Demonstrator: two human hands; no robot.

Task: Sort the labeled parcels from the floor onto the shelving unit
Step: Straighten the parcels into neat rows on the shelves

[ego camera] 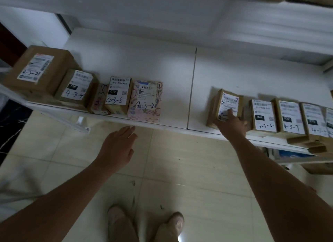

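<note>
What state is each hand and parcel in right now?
Small brown parcel, upright on the shelf.
Right hand, fingers touching that parcel's label.
Left hand, open, holding nothing, over the floor.
Pink parcel, upright at the shelf's front edge.

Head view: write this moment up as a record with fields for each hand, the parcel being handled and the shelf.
left hand: open, fingers straight, holding nothing, above the floor in front of the shelf
right hand: fingers on the label face of the brown parcel; grip unclear through blur
brown parcel: standing on the shelf, at the left end of the right-hand row
shelf: white; a bare gap separates the left group from the right-hand row
</note>
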